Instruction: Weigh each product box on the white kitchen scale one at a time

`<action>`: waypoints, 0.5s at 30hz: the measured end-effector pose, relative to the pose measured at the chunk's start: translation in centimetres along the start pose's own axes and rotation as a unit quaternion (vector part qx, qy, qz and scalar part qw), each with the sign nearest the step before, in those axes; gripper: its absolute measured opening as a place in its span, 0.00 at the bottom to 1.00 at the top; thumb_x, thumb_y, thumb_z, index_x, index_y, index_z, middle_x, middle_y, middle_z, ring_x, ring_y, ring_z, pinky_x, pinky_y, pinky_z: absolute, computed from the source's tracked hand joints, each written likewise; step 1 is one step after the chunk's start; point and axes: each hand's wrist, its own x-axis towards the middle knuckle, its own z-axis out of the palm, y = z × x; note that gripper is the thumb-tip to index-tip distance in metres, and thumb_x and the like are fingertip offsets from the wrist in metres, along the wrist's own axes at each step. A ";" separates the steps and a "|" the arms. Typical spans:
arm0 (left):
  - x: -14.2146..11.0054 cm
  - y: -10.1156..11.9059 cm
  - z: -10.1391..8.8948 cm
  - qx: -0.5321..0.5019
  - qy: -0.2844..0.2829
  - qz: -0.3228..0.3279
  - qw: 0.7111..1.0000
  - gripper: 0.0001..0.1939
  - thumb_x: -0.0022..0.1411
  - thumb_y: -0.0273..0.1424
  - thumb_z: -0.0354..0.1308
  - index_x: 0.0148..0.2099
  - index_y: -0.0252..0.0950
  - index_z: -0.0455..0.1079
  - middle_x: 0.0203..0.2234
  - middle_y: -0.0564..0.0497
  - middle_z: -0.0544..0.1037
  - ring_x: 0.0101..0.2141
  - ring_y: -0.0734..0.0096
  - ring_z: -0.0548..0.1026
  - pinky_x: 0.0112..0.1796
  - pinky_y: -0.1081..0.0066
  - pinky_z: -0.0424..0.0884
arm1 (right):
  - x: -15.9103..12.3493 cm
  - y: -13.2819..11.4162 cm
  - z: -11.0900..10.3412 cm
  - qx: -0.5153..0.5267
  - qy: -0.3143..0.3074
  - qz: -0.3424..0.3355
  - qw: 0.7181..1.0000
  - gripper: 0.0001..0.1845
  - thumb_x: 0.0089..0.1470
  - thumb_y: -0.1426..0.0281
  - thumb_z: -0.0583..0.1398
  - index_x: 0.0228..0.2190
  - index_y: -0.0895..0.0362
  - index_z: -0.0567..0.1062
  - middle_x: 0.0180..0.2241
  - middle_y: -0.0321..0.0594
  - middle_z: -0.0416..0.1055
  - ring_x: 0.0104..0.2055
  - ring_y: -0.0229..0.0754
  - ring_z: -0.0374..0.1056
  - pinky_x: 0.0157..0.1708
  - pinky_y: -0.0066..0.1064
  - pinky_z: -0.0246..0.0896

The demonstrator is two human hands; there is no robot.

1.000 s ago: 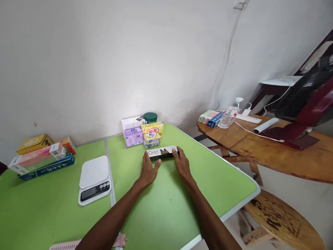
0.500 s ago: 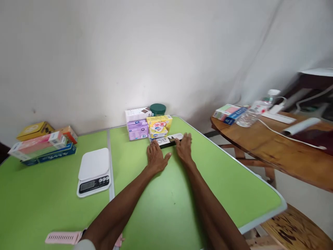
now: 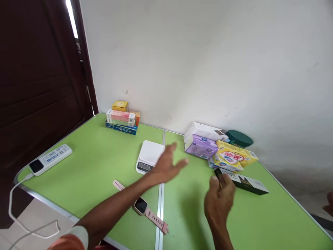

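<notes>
My left hand (image 3: 166, 165) reaches over the right edge of a white kitchen scale (image 3: 151, 151). Its fingers are spread, with the thumb apart and nothing held. My right hand (image 3: 220, 199) is near the left end of a long black-and-white box (image 3: 249, 184). Its fingers curl loosely, with no object seen in them; I cannot tell whether they touch the box. Behind that box are a yellow soap box (image 3: 234, 157), a purple pack (image 3: 201, 146), a white box (image 3: 205, 131) and a dark green lidded tub (image 3: 238, 138).
A pink-strapped smartwatch (image 3: 141, 205) lies under my left forearm. At the back left are stacked boxes, among them a pink one (image 3: 121, 117) and a blue one (image 3: 121, 129). A white device (image 3: 53, 158) with a cable sits on the green table's (image 3: 91, 173) left.
The view has swung left. My left hand has left the black-and-white box and moved over toward the scale. My right hand has drawn back to that box's left end and curled.
</notes>
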 end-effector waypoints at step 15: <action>8.5 -12.8 -28.2 -0.022 0.468 -0.130 0.874 0.35 0.75 0.41 0.55 0.76 0.29 0.57 0.77 0.31 0.57 0.78 0.53 0.52 0.76 0.58 0.44 | 2.0 -15.9 32.8 0.178 -0.326 -0.021 0.928 0.53 0.62 0.32 0.49 0.70 0.59 0.64 0.73 0.58 0.61 0.74 0.61 0.59 0.70 0.51 0.57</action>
